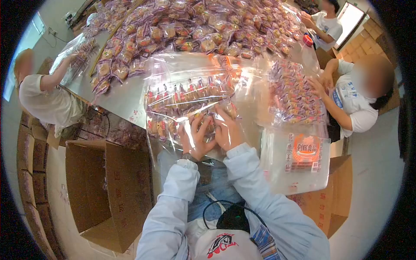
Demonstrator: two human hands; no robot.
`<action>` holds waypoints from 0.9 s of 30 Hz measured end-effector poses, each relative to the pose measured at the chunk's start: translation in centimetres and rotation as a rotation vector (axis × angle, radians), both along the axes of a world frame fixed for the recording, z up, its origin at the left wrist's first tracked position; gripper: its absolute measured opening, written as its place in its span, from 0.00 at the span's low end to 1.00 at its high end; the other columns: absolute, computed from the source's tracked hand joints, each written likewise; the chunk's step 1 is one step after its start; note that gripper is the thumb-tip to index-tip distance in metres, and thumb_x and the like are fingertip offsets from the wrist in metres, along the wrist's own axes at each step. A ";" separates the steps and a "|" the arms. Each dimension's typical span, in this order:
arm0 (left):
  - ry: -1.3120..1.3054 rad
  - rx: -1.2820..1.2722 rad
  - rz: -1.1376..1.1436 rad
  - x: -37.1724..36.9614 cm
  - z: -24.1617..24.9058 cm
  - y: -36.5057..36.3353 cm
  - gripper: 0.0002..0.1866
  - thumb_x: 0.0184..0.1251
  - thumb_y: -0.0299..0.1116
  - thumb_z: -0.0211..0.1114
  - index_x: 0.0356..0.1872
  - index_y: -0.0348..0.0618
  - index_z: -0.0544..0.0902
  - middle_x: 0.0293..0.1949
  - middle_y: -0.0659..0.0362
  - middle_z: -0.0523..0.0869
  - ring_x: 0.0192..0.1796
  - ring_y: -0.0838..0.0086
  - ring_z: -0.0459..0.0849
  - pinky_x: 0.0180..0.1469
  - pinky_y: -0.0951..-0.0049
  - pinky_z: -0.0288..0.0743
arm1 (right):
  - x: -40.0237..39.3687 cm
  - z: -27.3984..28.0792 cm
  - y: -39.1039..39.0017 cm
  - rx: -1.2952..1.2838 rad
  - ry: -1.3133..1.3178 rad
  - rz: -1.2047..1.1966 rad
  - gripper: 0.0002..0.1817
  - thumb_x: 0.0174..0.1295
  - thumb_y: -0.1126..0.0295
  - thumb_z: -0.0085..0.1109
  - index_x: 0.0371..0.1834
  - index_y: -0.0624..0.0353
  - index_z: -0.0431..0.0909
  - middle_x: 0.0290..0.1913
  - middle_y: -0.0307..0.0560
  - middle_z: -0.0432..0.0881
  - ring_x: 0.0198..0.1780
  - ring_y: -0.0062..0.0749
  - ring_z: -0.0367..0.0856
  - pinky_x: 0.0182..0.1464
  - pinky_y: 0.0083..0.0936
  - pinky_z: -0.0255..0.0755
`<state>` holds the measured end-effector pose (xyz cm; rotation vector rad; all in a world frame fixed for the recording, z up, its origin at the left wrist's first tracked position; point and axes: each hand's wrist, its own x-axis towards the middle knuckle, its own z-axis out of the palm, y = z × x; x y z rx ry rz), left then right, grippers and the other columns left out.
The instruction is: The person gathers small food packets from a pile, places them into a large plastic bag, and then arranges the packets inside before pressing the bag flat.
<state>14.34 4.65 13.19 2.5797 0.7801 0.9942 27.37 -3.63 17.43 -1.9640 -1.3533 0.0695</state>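
Note:
A large clear plastic bag lies before me on the table, with rows of small wrapped pastries inside it. Both my hands are inside or under the bag's clear film at its near end. My left hand has its fingers apart and bent over the near row of pastries. Beside it, my right hand curls its fingers at the right end of that row, against a wrapped pastry. What its fingertips hold is partly hidden by glare and film.
A big heap of wrapped pastries covers the table's far part. Flat printed bags lie at right, beside a co-worker's filled bag. Open cardboard boxes stand below on both sides. Co-workers sit or stand left and right.

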 end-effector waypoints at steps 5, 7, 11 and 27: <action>-0.049 0.075 0.020 0.4 0.0 0.0 0.37 0.44 0.47 0.79 0.64 0.60 0.84 0.68 0.61 0.80 0.73 0.59 0.72 0.71 0.52 0.57 | -1.1 4.0 0.5 -0.239 0.051 -0.094 0.26 0.60 0.76 0.51 0.64 0.58 0.82 0.74 0.44 0.76 0.57 0.49 0.85 0.57 0.43 0.81; -0.089 0.077 0.043 0.7 -0.2 0.0 0.37 0.44 0.48 0.79 0.63 0.59 0.85 0.69 0.61 0.80 0.73 0.59 0.72 0.71 0.52 0.57 | -0.8 3.2 0.7 -0.207 0.045 -0.080 0.25 0.61 0.75 0.52 0.63 0.55 0.83 0.75 0.40 0.74 0.58 0.47 0.85 0.57 0.42 0.81; 0.006 0.067 0.028 0.1 0.0 0.1 0.38 0.43 0.49 0.79 0.63 0.56 0.84 0.69 0.62 0.80 0.72 0.59 0.72 0.72 0.51 0.57 | 0.4 2.6 0.6 0.088 -0.089 0.094 0.23 0.62 0.73 0.54 0.61 0.51 0.84 0.78 0.37 0.71 0.58 0.44 0.86 0.58 0.40 0.81; -0.065 0.142 0.091 0.3 0.0 0.0 0.33 0.55 0.41 0.74 0.66 0.55 0.82 0.68 0.61 0.82 0.69 0.60 0.76 0.69 0.56 0.61 | -0.7 -2.0 0.8 0.331 0.368 -0.163 0.18 0.71 0.67 0.58 0.57 0.66 0.85 0.62 0.58 0.84 0.66 0.54 0.79 0.66 0.39 0.73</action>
